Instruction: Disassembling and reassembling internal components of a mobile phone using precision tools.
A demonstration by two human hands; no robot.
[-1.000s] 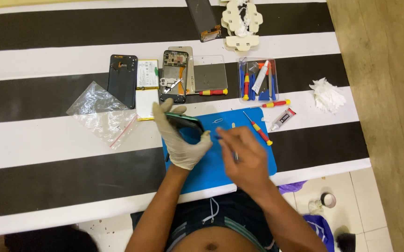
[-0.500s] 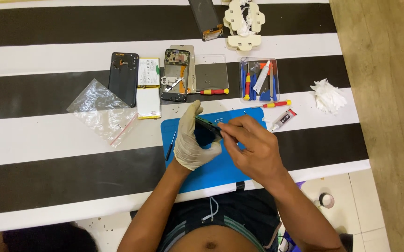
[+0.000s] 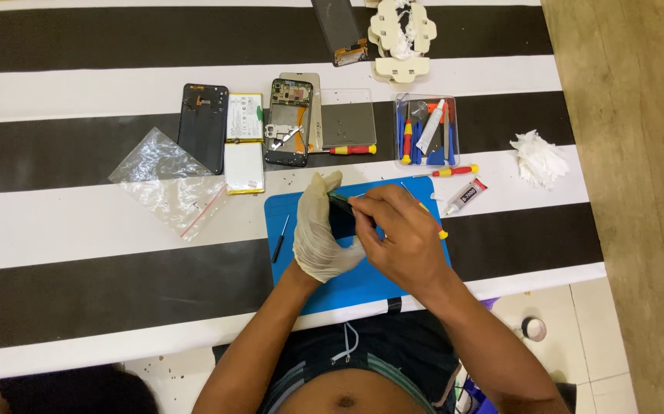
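Observation:
My left hand (image 3: 320,230), in a white glove, holds a dark phone part (image 3: 341,202) on edge above the blue work mat (image 3: 351,280). My bare right hand (image 3: 397,234) pinches the same part from the right, fingertips at its upper edge. A thin dark tool (image 3: 280,238) lies on the mat to the left of my gloved hand. A red and yellow screwdriver (image 3: 433,221) pokes out from behind my right hand.
On the striped table lie an open phone frame (image 3: 288,123), a black back cover (image 3: 203,126), two flat batteries (image 3: 244,142), a grey plate (image 3: 347,116), a clear tool tray (image 3: 426,130), a glue tube (image 3: 464,196), plastic bags (image 3: 167,182), a crumpled tissue (image 3: 539,157) and a white holder (image 3: 401,34).
Both hands have lifted the dark part from flat on the mat onto its edge, and my right hand has closed in on its upper edge.

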